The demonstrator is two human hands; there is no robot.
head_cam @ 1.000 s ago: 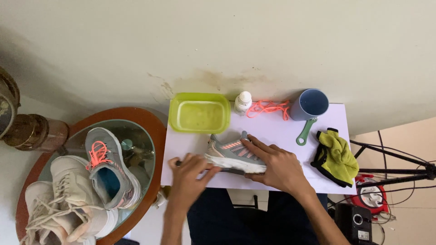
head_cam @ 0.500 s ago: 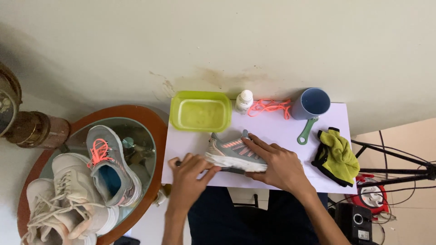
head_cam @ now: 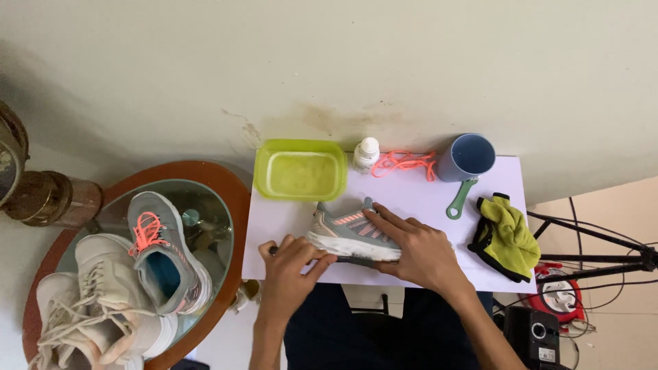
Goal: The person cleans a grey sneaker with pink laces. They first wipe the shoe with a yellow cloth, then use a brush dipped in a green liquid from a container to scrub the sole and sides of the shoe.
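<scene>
The right hand (head_cam: pixel 418 253) lies flat over the heel half of a grey sneaker (head_cam: pixel 353 236) with coral stripes, fingers spread and pressing it down rather than closed around it; the shoe rests on its side near the front edge of the small white table (head_cam: pixel 480 264), toe toward the left. The left hand (head_cam: pixel 291 264) is curled at the toe end of the white sole, fingers together around something small and dark that I cannot make out. Against the pictures from a second and half a second ago, almost nothing has moved: both hands sit where they sat and the shoe has not turned, so the work at the sole looks like small strokes in one spot. Along the table's back edge stand one lime-green tub (head_cam: pixel 300 170) at the left corner, one small white bottle (head_cam: pixel 365 153), one loose coral lace (head_cam: pixel 404 163) and one blue mug (head_cam: pixel 467 157); one green-handled tool (head_cam: pixel 458 201) lies in front of the mug, and one yellow-green cloth (head_cam: pixel 506 236) lies at the right edge. Off the table, the round glass side table (head_cam: pixel 226 205) to the left carries three shoes: one matching grey sneaker with coral laces (head_cam: pixel 161 257) and two pale ones (head_cam: pixel 89 301).
</scene>
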